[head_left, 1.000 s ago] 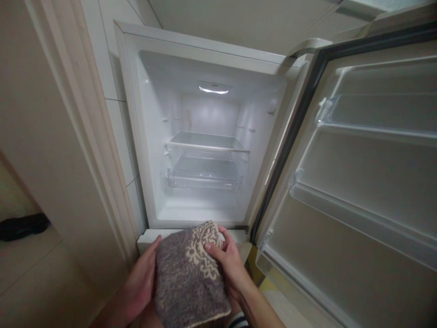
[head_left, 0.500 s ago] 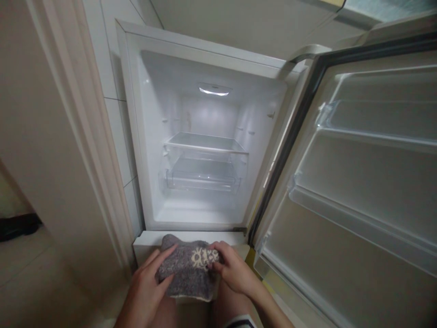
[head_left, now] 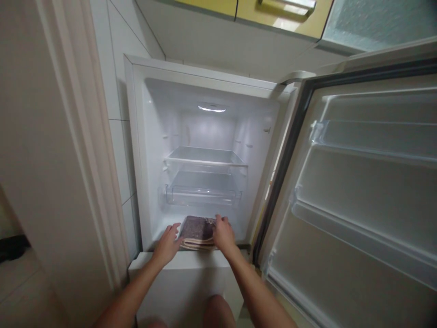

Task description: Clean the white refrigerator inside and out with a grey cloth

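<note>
I see a folded, cream-edged grey-purple cloth [head_left: 196, 229], now moved into the refrigerator [head_left: 205, 76]; left hand [head_left: 167, 246] loosely spread; I cannot tell whether the right hand [head_left: 223, 234] grips.

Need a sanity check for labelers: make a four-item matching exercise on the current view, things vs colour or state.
1. cloth
2. fridge door
3. fridge light
4. cabinet front

A. yellow
B. folded
C. lit
D. standing open

Pairs: 1-B, 2-D, 3-C, 4-A
</note>
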Motion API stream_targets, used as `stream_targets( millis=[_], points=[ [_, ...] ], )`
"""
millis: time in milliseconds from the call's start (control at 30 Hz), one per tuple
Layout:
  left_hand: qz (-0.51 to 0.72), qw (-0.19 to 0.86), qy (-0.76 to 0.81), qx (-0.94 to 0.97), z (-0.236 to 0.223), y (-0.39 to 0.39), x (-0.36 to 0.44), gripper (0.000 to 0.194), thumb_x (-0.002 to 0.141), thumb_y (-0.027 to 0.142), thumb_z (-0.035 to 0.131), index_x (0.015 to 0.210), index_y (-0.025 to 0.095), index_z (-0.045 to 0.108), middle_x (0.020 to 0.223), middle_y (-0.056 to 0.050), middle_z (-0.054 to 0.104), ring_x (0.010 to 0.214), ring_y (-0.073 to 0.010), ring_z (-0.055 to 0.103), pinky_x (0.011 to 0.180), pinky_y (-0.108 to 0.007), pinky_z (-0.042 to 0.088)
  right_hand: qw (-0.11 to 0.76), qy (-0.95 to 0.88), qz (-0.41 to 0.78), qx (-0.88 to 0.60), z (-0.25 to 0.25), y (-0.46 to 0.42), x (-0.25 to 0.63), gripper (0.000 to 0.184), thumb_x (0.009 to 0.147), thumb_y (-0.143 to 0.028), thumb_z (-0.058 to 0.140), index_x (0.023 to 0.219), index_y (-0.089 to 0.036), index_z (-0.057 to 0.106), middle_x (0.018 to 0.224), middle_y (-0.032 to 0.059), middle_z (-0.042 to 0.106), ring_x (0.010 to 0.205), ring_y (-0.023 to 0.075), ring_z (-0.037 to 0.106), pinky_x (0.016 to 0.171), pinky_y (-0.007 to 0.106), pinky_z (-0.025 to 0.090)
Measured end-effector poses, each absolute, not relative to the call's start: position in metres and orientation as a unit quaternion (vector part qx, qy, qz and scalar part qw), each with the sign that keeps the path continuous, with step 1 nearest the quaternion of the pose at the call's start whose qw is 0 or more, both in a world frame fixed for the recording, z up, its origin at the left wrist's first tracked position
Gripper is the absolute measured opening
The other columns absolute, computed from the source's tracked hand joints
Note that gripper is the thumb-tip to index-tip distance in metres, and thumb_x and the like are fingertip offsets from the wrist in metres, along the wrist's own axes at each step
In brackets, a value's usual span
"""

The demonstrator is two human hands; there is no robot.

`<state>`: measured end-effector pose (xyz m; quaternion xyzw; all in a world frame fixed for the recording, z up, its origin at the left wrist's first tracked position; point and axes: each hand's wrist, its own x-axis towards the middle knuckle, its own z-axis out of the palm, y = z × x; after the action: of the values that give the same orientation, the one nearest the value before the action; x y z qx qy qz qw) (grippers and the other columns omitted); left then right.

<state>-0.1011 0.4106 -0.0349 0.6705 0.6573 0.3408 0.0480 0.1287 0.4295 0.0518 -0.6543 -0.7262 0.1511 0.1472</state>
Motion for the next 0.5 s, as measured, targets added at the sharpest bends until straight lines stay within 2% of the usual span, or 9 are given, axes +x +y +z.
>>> stream_targets(
  millis=[100, 133, 200, 267, 300, 367, 433, 500],
  points=[
    [0.310, 0.020, 0.644, 0.699, -0.067, 0.404, -0.110, 0.037, 0.103, 0.029, 0.052, 0.128, 0.019, 0.076, 0.124, -0.015, 0.079, 0.119, -0.0317, 0.075, 0.104, -0.047, 0.058, 0.136, -0.759, 0.148, -0.619, 0.021, 0.431, 0.107, 0.051, 0.107, -0.028, 0.055, 0.158, -0.028, 0.060, 0.159, 0.0195, 0.055, 0.147, 0.0397, 0.055, 0.117, 0.055, 0.048],
    [0.303, 0.011, 0.640, 0.706, -0.077, 0.401, -0.116, 0.039, 0.105, 0.033, 0.050, 0.131, 0.020, 0.077, 0.132, -0.016, 0.078, 0.128, -0.0342, 0.072, 0.110, -0.052, 0.054, 0.136, -0.770, 0.144, -0.606, 0.009, 0.432, 0.098, 0.052, 0.109, -0.039, 0.056, 0.161, -0.033, 0.058, 0.166, 0.0186, 0.050, 0.155, 0.0421, 0.047, 0.123, 0.062, 0.041],
    [0.286, -0.021, 0.628, 0.723, -0.093, 0.399, -0.129, 0.045, 0.107, 0.039, 0.051, 0.141, 0.022, 0.075, 0.148, -0.016, 0.074, 0.141, -0.0365, 0.065, 0.118, -0.057, 0.046, 0.132, -0.798, 0.134, -0.572, -0.015, 0.439, 0.079, 0.066, 0.107, -0.063, 0.057, 0.168, -0.038, 0.050, 0.177, 0.0189, 0.036, 0.165, 0.0494, 0.028, 0.129, 0.076, 0.020],
    [0.267, -0.088, 0.598, 0.750, -0.107, 0.400, -0.145, 0.050, 0.106, 0.042, 0.056, 0.151, 0.025, 0.069, 0.156, -0.013, 0.070, 0.145, -0.0335, 0.064, 0.124, -0.053, 0.041, 0.126, -0.829, 0.125, -0.530, -0.035, 0.452, 0.065, 0.085, 0.101, -0.081, 0.056, 0.173, -0.038, 0.042, 0.182, 0.0202, 0.025, 0.168, 0.0548, 0.015, 0.128, 0.082, 0.004],
    [0.258, -0.132, 0.577, 0.764, -0.113, 0.401, -0.153, 0.053, 0.106, 0.041, 0.057, 0.156, 0.026, 0.065, 0.158, -0.011, 0.068, 0.146, -0.0306, 0.063, 0.127, -0.049, 0.038, 0.124, -0.840, 0.123, -0.513, -0.042, 0.461, 0.061, 0.089, 0.099, -0.084, 0.056, 0.174, -0.038, 0.040, 0.183, 0.0200, 0.022, 0.168, 0.0553, 0.013, 0.128, 0.083, 0.002],
    [0.242, -0.206, 0.537, 0.781, -0.122, 0.403, -0.165, 0.063, 0.106, 0.035, 0.058, 0.168, 0.028, 0.051, 0.164, -0.008, 0.063, 0.149, -0.0255, 0.062, 0.132, -0.041, 0.031, 0.125, -0.844, 0.122, -0.507, -0.048, 0.483, 0.063, 0.086, 0.101, -0.084, 0.052, 0.173, -0.038, 0.041, 0.183, 0.0182, 0.024, 0.169, 0.0515, 0.016, 0.131, 0.078, 0.006],
    [0.236, -0.239, 0.516, 0.788, -0.127, 0.403, -0.170, 0.073, 0.106, 0.031, 0.056, 0.176, 0.029, 0.035, 0.169, -0.006, 0.058, 0.153, -0.0231, 0.058, 0.136, -0.038, 0.023, 0.128, -0.826, 0.128, -0.533, -0.043, 0.510, 0.076, 0.075, 0.106, -0.075, 0.051, 0.169, -0.036, 0.050, 0.179, 0.0167, 0.036, 0.167, 0.0459, 0.026, 0.133, 0.072, 0.014],
    [0.232, -0.253, 0.510, 0.789, -0.127, 0.402, -0.170, 0.079, 0.105, 0.030, 0.057, 0.178, 0.027, 0.027, 0.172, -0.006, 0.054, 0.155, -0.0235, 0.055, 0.137, -0.038, 0.019, 0.142, -0.803, 0.133, -0.563, -0.033, 0.538, 0.090, 0.063, 0.110, -0.064, 0.054, 0.162, -0.030, 0.059, 0.170, 0.0165, 0.050, 0.162, 0.0414, 0.039, 0.133, 0.067, 0.022]
  ],
)
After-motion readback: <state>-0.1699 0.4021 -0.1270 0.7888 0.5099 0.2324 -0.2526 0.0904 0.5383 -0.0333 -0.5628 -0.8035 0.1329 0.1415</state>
